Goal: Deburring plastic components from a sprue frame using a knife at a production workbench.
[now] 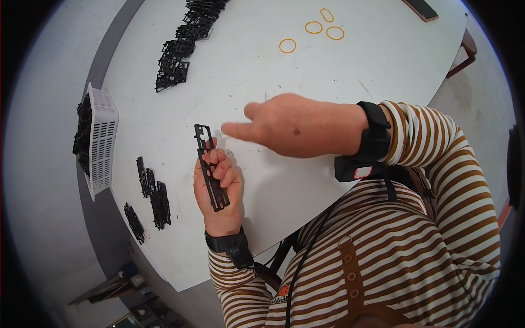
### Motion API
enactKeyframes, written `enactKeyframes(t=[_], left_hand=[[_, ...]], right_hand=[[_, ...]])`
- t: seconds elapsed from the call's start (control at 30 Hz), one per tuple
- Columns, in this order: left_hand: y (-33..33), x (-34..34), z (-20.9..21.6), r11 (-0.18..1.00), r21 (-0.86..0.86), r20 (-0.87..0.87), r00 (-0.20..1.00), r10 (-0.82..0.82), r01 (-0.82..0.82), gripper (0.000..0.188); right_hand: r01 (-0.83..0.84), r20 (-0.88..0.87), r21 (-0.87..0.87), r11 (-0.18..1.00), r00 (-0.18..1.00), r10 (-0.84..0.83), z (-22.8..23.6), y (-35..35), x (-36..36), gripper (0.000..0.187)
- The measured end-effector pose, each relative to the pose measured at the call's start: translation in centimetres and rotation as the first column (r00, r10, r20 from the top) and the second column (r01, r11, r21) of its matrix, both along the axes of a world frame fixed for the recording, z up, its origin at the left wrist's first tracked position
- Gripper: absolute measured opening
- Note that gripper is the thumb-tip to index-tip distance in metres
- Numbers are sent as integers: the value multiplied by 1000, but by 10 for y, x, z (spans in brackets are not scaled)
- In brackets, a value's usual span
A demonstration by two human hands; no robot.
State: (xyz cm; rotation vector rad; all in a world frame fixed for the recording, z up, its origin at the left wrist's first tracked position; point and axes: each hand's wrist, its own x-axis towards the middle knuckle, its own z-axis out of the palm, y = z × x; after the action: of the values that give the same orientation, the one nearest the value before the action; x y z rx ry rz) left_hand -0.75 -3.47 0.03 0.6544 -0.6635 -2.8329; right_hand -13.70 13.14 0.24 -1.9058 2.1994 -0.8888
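My left hand (221,183) is closed round a long black plastic frame (206,169) with cut-out openings, held tilted above the white table. The frame's far end sticks out past my fingers. To its right, my right hand (284,124) hovers with the back of the hand up and a finger stretched toward the frame, apart from it. Its thumb side faces away from me, and the other fingers are hidden beneath the hand. Nothing shows in it. Left of my left hand lie small stacks of similar black frames (159,205), and a separate one (133,223) lies nearer the edge.
A white slotted basket (103,139) holding black parts stands at the table's left edge. A long row of black frames (176,57) runs along the far left. Several yellow rubber bands (313,27) lie at the back. A phone (421,9) rests at the far right.
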Motion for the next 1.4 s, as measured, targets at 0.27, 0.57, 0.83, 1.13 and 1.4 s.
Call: enactKeyframes(t=[0.27,0.57,0.83,1.13,1.4], left_hand=[[0,2,0,997,-75,-25,1000,-14,12,22],[-3,5,8,998,48,-146,989,-36,43,23],[-5,5,10,999,-19,-121,992,-41,39,25],[-1,4,17,996,-79,-86,995,-40,33,24],[-6,8,13,996,-44,-142,987,-78,72,23]], right_hand=[[-65,126,16,998,990,63,7,2,3,42],[-61,449,-134,989,886,115,15,-3,-6,29],[-158,603,14,987,789,118,18,-1,-5,23],[-131,687,42,991,724,66,31,4,-9,24],[-320,895,83,944,441,71,32,5,-12,23]])
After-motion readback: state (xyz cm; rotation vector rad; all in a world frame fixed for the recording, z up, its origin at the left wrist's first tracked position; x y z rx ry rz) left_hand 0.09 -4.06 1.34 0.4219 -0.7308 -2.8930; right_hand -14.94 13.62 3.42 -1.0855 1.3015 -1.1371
